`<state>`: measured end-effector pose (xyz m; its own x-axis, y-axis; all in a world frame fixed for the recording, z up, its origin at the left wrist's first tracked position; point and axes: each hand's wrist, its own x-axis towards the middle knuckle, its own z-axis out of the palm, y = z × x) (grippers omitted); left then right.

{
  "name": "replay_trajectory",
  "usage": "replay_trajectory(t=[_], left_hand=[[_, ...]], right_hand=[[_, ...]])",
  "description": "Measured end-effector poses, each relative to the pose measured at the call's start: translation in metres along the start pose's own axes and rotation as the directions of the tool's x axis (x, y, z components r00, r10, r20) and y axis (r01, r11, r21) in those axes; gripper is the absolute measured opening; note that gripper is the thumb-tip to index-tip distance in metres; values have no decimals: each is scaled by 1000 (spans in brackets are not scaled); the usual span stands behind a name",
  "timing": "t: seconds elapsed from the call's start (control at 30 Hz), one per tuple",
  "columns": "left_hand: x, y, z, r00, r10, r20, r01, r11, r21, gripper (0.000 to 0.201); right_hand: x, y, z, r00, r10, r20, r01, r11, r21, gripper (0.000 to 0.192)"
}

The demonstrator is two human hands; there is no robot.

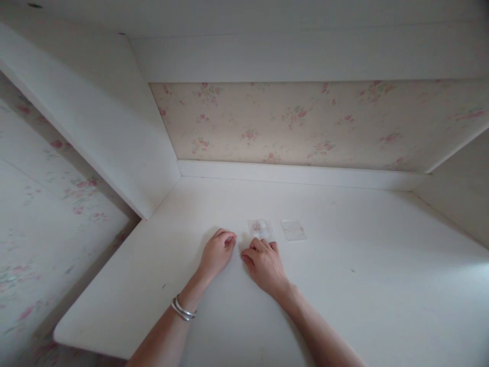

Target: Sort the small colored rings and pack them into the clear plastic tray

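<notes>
Head view shows us both of our bare hands resting on a plain white tabletop (344, 285) set into a white alcove. Our right hand (264, 264) lies knuckles up, fingers curled, with its fingertips at the near edge of a small clear plastic square with a faint pinkish mark (261, 229); the piece lies flat on the surface just beyond the fingers, touching them or very nearly so, and we cannot tell whether the fingertips pin its edge or merely meet it. It is not lifted or enclosed by the hand. Our left hand (217, 252) sits just beside the right, loosely curled with the fingers tucked under, holding nothing we can see, and it lies a little apart from the clear piece, to its left. A pair of thin silver bangles (183, 309) circles the left wrist. A second small clear plastic square (293, 230) lies flat just to the right of the first, apart from both hands. Behind the tabletop, pale floral wallpaper with pink blossoms (305, 125) covers the back wall.
</notes>
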<state>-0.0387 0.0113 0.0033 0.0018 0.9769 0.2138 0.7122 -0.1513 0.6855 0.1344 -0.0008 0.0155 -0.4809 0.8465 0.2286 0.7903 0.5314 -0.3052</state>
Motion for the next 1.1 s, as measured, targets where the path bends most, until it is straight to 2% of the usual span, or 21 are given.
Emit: replay_trajectory(t=[0.13,0.3,0.43,0.57,0.73,0.9,1.1], left_hand=[[-1,-1,2,1000,-2,19,1,999,33,20],[-2,0,2,1000,-11,26,10,998,64,19],[-2,0,3,999,-17,29,14,995,98,18],[-1,-1,3,999,-10,45,5,995,100,20],[-3,1,4,999,-16,52,10,994,112,21],[-8,12,5,987,81,142,-89,995,51,22],[-13,20,5,960,166,225,-193,976,101,20]], right_hand=[[0,-1,2,999,8,-40,-9,1000,-26,14],[-1,0,6,996,-52,-66,48,996,-70,14],[0,3,6,988,-80,-129,77,997,-32,15],[4,20,5,958,16,-288,4,998,68,18],[7,54,7,882,201,-427,-160,978,130,19],[14,62,5,865,222,-450,-161,972,171,20],[30,50,6,898,185,-399,-159,982,99,18]])
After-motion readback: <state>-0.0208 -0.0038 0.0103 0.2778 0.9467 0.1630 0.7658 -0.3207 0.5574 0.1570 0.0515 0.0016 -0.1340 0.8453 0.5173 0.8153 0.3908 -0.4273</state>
